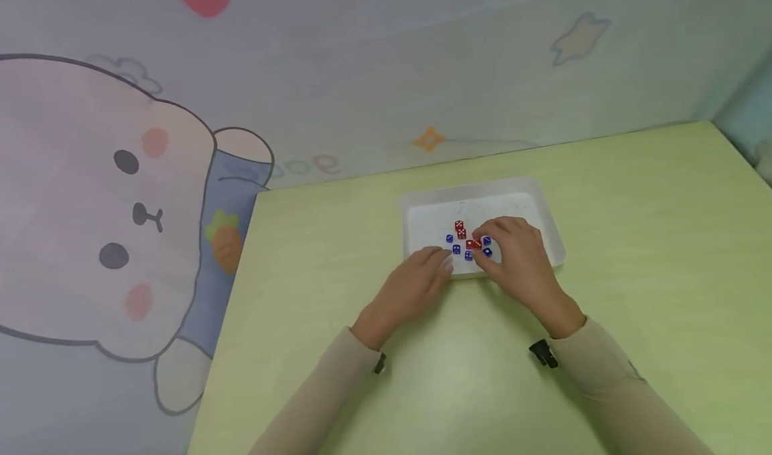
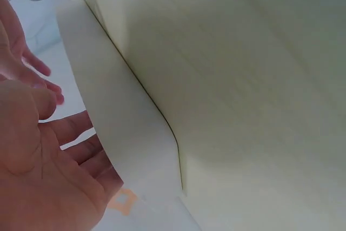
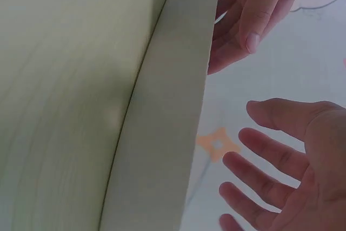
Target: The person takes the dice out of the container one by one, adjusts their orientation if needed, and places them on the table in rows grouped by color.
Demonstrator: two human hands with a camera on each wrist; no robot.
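Observation:
A shallow white tray [image 1: 543, 200] lies on the pale green table [image 1: 633, 254] and holds several small red dice [image 1: 460, 229] and blue dice [image 1: 456, 248]. My right hand [image 1: 482, 242] hovers over the dice, its fingertips bent down beside a red die [image 1: 473, 244]; part of the cluster is hidden under it. My left hand [image 1: 443, 262] rests at the tray's near left rim, fingers relaxed. In the wrist views, the left hand [image 2: 48, 133] and the right hand [image 3: 259, 177] show bare palms with loosely spread fingers and nothing in them.
The table meets a cartoon-printed wall [image 1: 362, 73] at its far edge. Its left edge drops off beside a bear picture [image 1: 108, 207]. A pale edge band [image 3: 167, 106] fills the middle of both wrist views. Both forearms wear beige sleeves [image 1: 609, 368].

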